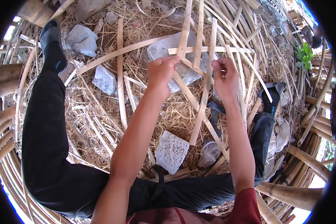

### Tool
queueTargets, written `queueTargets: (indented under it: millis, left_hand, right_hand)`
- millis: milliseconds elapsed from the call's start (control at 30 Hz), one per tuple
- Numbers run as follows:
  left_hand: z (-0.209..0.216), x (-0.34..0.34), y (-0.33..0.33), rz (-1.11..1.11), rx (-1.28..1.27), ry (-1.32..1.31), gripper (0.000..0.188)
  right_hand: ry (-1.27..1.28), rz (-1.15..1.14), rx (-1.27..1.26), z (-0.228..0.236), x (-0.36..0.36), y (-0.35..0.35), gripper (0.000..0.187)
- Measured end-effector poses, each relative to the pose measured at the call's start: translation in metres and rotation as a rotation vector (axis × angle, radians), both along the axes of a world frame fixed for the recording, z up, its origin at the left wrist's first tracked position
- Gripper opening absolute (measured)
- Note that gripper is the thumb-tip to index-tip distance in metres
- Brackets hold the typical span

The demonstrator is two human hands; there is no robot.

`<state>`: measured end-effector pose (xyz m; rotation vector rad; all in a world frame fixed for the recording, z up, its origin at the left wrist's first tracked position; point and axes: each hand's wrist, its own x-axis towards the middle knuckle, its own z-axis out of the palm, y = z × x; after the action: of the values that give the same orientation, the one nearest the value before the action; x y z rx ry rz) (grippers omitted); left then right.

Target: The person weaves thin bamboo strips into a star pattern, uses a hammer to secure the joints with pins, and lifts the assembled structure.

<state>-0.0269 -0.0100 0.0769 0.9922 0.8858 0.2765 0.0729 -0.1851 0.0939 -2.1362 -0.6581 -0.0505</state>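
Observation:
Several flat, pale bamboo strips cross each other in a loose lattice in front of me. My left hand (pixel 162 74) is closed, its thumb and forefinger pinching the lower end of an upright bamboo strip (pixel 185 31) where it meets a crosswise bamboo strip (pixel 227 49). Opposite it, my right hand (pixel 226 77) has curled fingers, with thumb and forefinger at the edge of a long bamboo strip (pixel 204 97) that slants down toward me. Beneath that one runs a diagonal bamboo strip (pixel 192 99). A flat grey stone slab (pixel 164 48) lies under the crossing.
Straw and shavings cover the ground between my outstretched legs. A pitted pale stone block (pixel 171 152) sits close to me, beside a clear plastic cup (pixel 209 154). A dark-handled tool (pixel 215 115) lies near my right forearm. Rocks (pixel 82 40) and bamboo poles (pixel 308 160) surround the spot.

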Motion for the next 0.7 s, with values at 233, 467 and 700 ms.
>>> queueTargets:
  millis: [233,467,700]
  left_hand:
    - [-0.008,-0.001,0.014,0.077,0.094,0.24,0.054]
    - [-0.008,-0.011,0.012,-0.108,0.184,0.107,0.05]
    - [-0.006,-0.012,0.023,-0.08,0.156,0.041,0.045]
  right_hand:
    - [0.153,0.274,-0.008,0.01,0.006,0.04,0.015]
    - [0.116,0.236,-0.029,0.006,0.004,0.043,0.02]
    - [0.222,-0.048,0.063,0.004,-0.072,-0.06,0.021]
